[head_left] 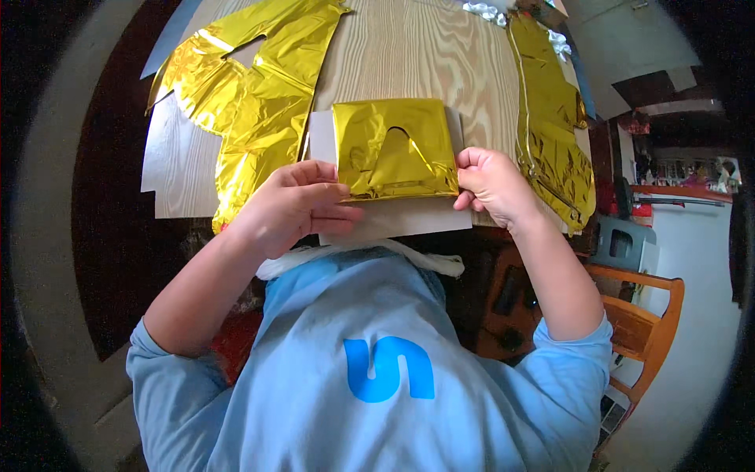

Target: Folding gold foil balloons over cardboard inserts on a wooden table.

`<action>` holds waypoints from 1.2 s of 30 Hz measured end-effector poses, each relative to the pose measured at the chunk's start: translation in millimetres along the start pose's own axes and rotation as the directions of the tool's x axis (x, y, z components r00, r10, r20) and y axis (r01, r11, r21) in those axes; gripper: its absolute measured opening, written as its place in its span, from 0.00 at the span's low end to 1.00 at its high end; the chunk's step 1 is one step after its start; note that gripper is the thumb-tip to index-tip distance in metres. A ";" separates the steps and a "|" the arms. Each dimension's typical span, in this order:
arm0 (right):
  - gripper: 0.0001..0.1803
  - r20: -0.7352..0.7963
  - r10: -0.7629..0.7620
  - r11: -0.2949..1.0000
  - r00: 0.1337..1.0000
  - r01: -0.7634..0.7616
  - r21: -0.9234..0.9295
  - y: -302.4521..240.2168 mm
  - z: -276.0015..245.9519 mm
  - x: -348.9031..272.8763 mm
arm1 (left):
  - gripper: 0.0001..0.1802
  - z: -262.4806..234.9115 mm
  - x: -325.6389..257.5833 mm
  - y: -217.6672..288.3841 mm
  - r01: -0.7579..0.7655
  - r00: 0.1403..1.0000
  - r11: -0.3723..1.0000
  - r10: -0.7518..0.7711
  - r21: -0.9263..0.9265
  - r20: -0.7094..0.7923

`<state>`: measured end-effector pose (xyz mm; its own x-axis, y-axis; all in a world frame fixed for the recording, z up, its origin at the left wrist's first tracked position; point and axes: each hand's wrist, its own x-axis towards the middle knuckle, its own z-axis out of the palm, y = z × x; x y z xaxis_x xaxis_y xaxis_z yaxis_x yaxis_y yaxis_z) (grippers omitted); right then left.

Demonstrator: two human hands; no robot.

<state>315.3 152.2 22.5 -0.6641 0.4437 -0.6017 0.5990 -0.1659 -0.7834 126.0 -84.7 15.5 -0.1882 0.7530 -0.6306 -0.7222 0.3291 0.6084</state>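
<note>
A gold foil balloon (366, 134), folded into a flat rectangle, lies on a grey cardboard sheet (409, 220) close to my body. A curved cut-out or fold line marks its middle. At its lower left corner, my left hand (303, 200) grips the edge with thumb and forefinger, the other fingers reaching over the cardboard. On the opposite side my right hand (491, 185) pinches the right edge near the lower corner, its remaining fingers curled. The fingertips under the foil are hidden.
A large unfolded gold foil balloon (263, 102) spreads over the left of the wood-grain table (401, 55). More gold foil (546, 118) lies along the right, with crumpled silvery-white pieces (487, 12) at the far edge. A wooden chair (653, 330) stands to the right.
</note>
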 end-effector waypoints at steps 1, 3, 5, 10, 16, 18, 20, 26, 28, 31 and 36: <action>0.06 -0.008 -0.010 1.000 1.000 0.010 -0.001 -0.9 1.7 -0.9 | 0.08 0.2 -0.2 1.0 -0.008 1.000 1.000 0.008 0.024 -0.024; 0.05 -0.029 -0.026 1.000 0.999 0.026 -0.009 -1.9 4.5 -3.9 | 0.07 0.4 1.6 2.3 -0.020 0.998 0.998 0.025 0.067 -0.064; 0.05 -0.073 -0.064 0.997 0.995 0.067 0.030 3.6 7.8 -4.2 | 0.06 -2.4 5.1 2.1 -0.050 0.996 0.994 0.057 0.100 -0.071; 0.12 0.026 0.027 0.961 0.999 -0.033 0.276 4.9 -2.1 -15.9 | 0.05 -2.4 6.9 0.8 -0.089 0.987 0.992 0.100 0.089 -0.128; 0.16 0.143 0.010 0.937 0.990 -0.059 0.344 15.0 -1.8 -24.1 | 0.05 -2.5 9.0 -3.8 -0.117 0.984 0.990 0.127 0.082 -0.128; 0.17 0.119 0.039 0.952 0.992 -0.073 0.297 15.2 2.8 -19.9 | 0.05 -1.7 9.5 -4.9 -0.133 0.981 0.987 0.144 0.091 -0.129; 0.17 0.121 0.050 0.943 0.991 -0.087 0.320 14.3 4.0 -18.4 | 0.05 -1.4 9.2 -6.2 -0.138 0.981 0.987 0.149 0.088 -0.128; 0.15 0.257 0.107 0.916 0.960 -0.196 0.351 9.7 -0.3 -15.3 | 0.05 0.4 8.7 -8.3 -0.160 0.977 0.984 0.169 0.083 -0.127; 0.14 0.268 0.113 0.905 0.957 -0.211 0.370 10.1 -0.1 -14.5 | 0.06 0.1 8.4 -7.6 -0.156 0.980 0.984 0.165 0.082 -0.116; 0.12 0.214 0.097 0.903 0.972 -0.177 0.391 11.9 2.1 -12.5 | 0.06 -3.1 9.7 -8.6 -0.156 0.982 0.984 0.163 0.080 -0.098; 0.12 0.177 0.063 0.903 0.982 -0.132 0.409 17.2 1.7 -12.1 | 0.06 -7.2 11.0 -11.5 -0.167 0.979 0.982 0.177 0.093 -0.104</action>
<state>332.9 142.5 16.0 -0.6939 0.2692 -0.6678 0.4452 -0.5685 -0.6918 127.5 -84.2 -1.9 -0.3811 0.7357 -0.5599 -0.6158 0.2497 0.7473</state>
